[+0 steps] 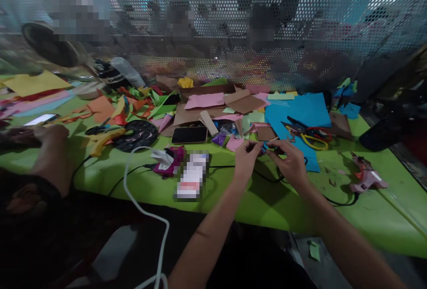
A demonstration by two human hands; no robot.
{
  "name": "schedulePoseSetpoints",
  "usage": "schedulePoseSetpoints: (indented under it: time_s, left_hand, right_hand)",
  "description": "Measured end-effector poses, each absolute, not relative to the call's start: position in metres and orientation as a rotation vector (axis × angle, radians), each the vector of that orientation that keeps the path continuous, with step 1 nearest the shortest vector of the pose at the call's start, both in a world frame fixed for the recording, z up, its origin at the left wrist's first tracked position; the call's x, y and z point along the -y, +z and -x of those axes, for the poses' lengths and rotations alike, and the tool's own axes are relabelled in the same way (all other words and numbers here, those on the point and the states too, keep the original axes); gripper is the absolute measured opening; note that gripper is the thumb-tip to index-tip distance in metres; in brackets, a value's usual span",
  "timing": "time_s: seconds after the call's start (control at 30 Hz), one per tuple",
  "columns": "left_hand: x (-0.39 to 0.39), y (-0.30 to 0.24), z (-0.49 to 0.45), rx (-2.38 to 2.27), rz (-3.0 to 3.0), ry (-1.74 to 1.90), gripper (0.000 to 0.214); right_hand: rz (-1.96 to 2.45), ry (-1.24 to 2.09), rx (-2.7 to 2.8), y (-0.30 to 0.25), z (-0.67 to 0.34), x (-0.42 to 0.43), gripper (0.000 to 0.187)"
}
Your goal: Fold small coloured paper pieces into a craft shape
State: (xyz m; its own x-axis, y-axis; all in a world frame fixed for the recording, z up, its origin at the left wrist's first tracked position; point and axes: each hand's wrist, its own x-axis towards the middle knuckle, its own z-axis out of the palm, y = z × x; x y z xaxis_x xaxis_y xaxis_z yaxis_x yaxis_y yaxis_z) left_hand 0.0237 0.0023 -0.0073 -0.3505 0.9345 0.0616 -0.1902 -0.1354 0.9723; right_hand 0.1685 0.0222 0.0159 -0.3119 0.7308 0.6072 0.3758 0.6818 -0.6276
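My left hand [247,159] and my right hand [289,160] meet above the green tabletop. Between their fingertips they pinch a small blue piece [264,148], mostly covered by the fingers; it looks like folded paper. Just beyond the hands lie a large blue sheet [303,108], a pink scrap [235,143] and a purple plastic wrapper [219,139]. Scissors with yellow handles [315,143] and a red-handled tool [320,133] rest on the blue sheet, beyond my right hand.
A pink glue gun [368,180] stands at the right. On the left are a lit phone [191,175], a tissue pack [171,162], a yellow glue gun [105,141] and a white cable [142,210]. A co-worker's arm [51,160] reaches in. Perforated metal [213,57] rises behind.
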Motion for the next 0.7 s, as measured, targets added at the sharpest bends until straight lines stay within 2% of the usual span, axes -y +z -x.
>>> schedulePoseSetpoints:
  time_s: [0.47, 0.7]
  left_hand:
    - [-0.001, -0.004, -0.026, -1.29, -1.031, 1.623, 0.022]
    - [0.002, -0.003, -0.024, -1.374, -1.201, 1.542, 0.028]
  right_hand:
    - [0.939, 0.421, 1.933, 0.006, -0.163, -0.021, 0.009]
    - [0.986, 0.38, 1.912, 0.009, -0.168, -0.023, 0.009]
